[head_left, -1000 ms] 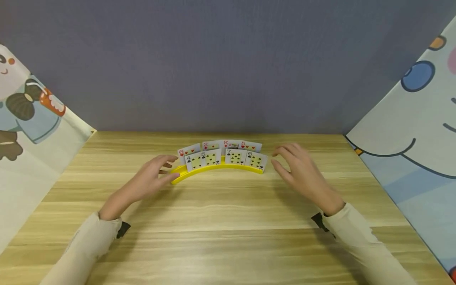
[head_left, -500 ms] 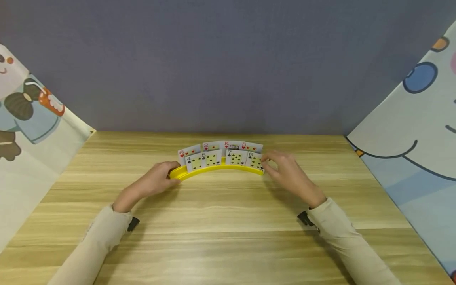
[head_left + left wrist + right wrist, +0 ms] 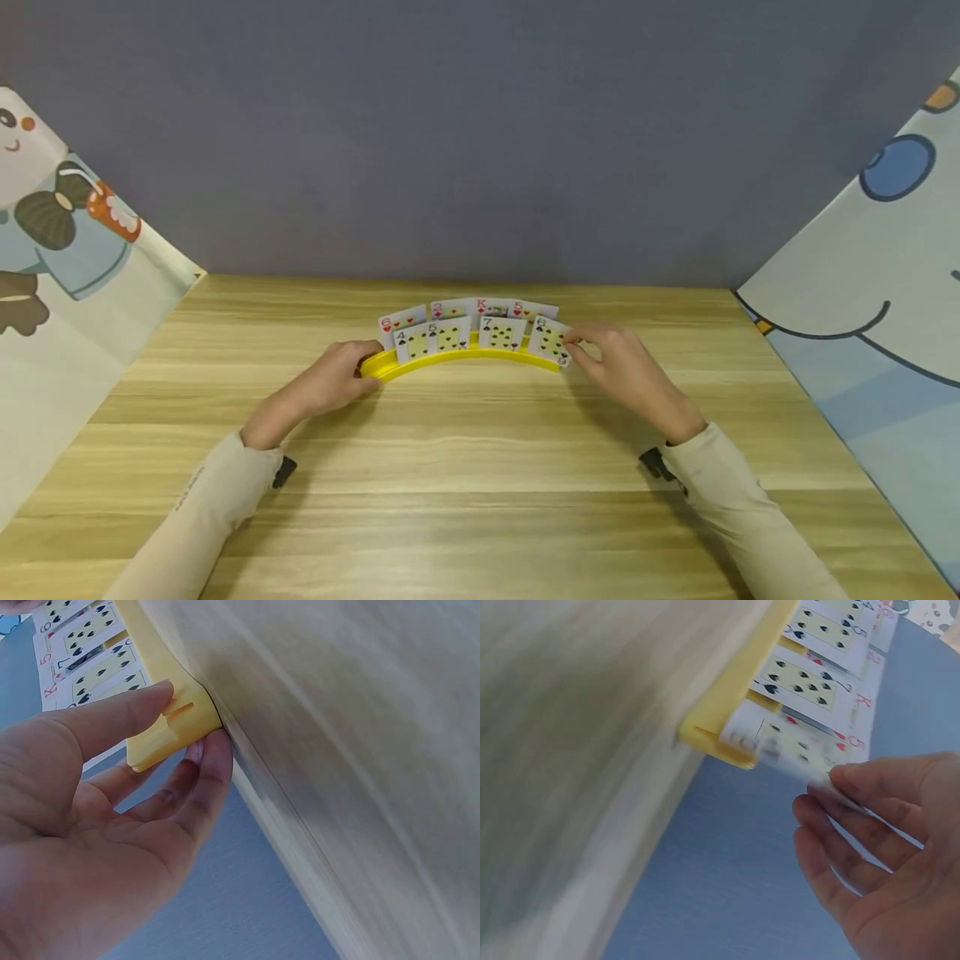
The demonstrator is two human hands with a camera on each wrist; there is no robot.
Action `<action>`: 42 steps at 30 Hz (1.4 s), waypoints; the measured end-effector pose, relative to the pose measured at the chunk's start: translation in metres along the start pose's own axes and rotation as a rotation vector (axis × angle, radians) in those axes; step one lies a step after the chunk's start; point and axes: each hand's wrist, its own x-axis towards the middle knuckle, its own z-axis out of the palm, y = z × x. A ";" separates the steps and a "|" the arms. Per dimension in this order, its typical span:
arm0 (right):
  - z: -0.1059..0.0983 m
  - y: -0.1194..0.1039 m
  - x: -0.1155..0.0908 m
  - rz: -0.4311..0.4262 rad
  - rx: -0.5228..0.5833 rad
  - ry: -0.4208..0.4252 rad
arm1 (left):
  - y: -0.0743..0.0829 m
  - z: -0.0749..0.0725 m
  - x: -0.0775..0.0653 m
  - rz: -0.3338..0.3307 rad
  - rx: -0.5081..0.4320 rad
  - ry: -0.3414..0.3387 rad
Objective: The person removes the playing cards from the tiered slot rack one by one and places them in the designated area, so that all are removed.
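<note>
A curved yellow card holder [image 3: 450, 355] stands on the table with playing cards in two rows. My left hand [image 3: 330, 379] grips its left end, thumb on the front and fingers behind, as the left wrist view shows. My right hand [image 3: 626, 371] pinches the six of spades [image 3: 548, 340] by its right edge, at the holder's right end; the card looks blurred in the right wrist view. Left of it in the front row stand the seven of spades [image 3: 502, 333], the five of spades [image 3: 450, 336] and the four of spades [image 3: 412, 342].
Behind them, the back row has the six of hearts [image 3: 402, 321], a two [image 3: 448, 307], a king [image 3: 491, 305] and the five of hearts [image 3: 534, 309]. A grey wall [image 3: 480, 167] rises at the table's [image 3: 465, 500] far edge, with cartoon-printed panels on both sides.
My left hand has closed on the holder's left end. My right hand came in to the six of spades, pinched it and drew it slightly right, opening a gap beside the seven.
</note>
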 end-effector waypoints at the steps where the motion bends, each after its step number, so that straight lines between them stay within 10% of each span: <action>1: -0.002 -0.001 -0.001 -0.006 -0.003 0.003 | 0.000 0.000 0.000 0.000 -0.001 0.001; 18: -0.025 -0.006 -0.007 -0.126 0.047 0.113 | 0.000 0.000 0.000 0.015 0.004 0.001; 42: -0.028 0.036 -0.008 0.146 0.241 0.401 | 0.000 0.000 -0.002 0.033 0.008 0.004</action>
